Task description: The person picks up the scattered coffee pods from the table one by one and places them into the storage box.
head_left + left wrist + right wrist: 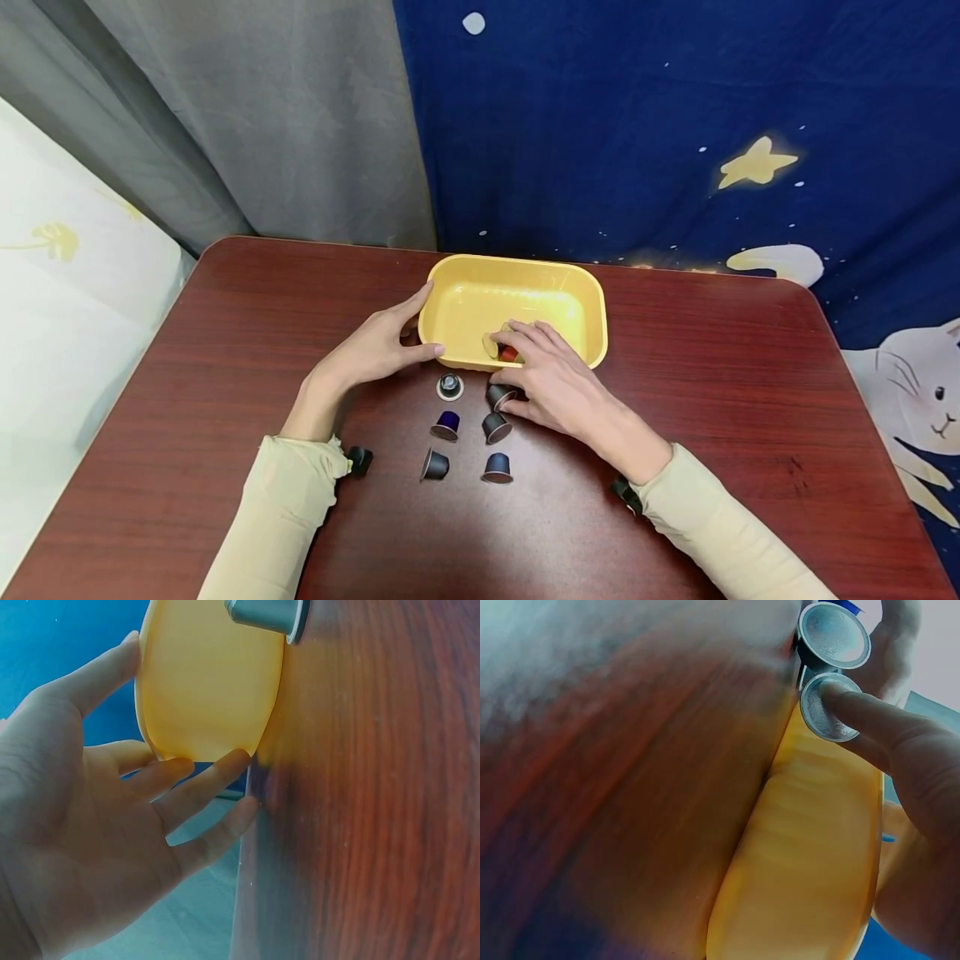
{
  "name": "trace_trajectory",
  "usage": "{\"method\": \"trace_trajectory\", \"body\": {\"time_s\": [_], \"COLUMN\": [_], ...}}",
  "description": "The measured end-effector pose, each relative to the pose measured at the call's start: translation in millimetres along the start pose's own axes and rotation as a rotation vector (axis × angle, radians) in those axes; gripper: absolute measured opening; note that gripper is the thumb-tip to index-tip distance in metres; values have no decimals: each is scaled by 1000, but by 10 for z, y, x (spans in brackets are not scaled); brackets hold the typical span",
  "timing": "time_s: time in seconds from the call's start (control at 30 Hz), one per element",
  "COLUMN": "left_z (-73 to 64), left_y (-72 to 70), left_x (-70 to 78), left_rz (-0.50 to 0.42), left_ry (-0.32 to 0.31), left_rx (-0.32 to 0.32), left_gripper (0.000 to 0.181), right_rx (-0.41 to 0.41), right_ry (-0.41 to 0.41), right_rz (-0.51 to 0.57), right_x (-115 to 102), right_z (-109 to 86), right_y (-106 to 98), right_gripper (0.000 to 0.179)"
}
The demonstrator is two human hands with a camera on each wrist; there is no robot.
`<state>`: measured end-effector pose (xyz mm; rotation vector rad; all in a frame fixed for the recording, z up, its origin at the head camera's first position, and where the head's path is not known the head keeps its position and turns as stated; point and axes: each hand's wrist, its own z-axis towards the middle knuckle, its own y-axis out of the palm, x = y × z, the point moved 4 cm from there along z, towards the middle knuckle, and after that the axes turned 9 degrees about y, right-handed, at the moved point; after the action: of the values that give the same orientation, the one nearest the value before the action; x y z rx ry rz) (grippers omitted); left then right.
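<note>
My left hand (375, 343) holds the left end of a yellow plastic bin (517, 268), its thumb at the front corner and its fingers along the end wall. Over the bin's front rim reaches my right hand (558, 379), pinching a dark coffee capsule (500, 395). In the right wrist view the thumb presses on the lid of that capsule (826, 712). Under the right fingers, a red capsule (509, 354) and a gold capsule (491, 345) show inside the bin, partly hidden.
Several more capsules stand or lie before the bin: a silver-rimmed black one (450, 386), a purple one (446, 425), and dark ones (497, 427) nearer the front. The brown table (712, 375) ends just behind the bin, at a blue curtain (585, 125).
</note>
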<state>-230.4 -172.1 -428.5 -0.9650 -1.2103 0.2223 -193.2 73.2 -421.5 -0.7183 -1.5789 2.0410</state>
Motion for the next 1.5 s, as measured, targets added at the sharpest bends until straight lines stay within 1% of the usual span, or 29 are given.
{"method": "trace_trajectory", "body": {"time_s": [0.23,0.37,0.7,0.87,1.03,1.3,1.5], "left_z": [-11,-12,-30,-21,8,7,-5], "left_y": [3,4,1,-8,-12,-19,-3], "left_x": [-7,-10,-6,-1,7,-4,-9], "left_rz": [6,11,8,7,2,6,6], "left_ry": [6,8,-18,-7,9,5,17], "left_rx": [8,4,-10,-4,-1,27,14], "left_gripper": [95,95,95,95,96,95,96], "right_rx": [31,42,64,74,95,133,154], "right_ry": [-29,-25,-24,-21,-14,-31,-23], "right_rz": [47,50,115,135,205,261,291], "right_x": [-52,-75,-105,-91,-60,-22,7], "right_z": [-15,-25,-18,-12,-22,1,-1], "right_y": [-56,-106,-238,-274,-315,-388,-391], "right_gripper": [27,27,27,27,27,26,26]}}
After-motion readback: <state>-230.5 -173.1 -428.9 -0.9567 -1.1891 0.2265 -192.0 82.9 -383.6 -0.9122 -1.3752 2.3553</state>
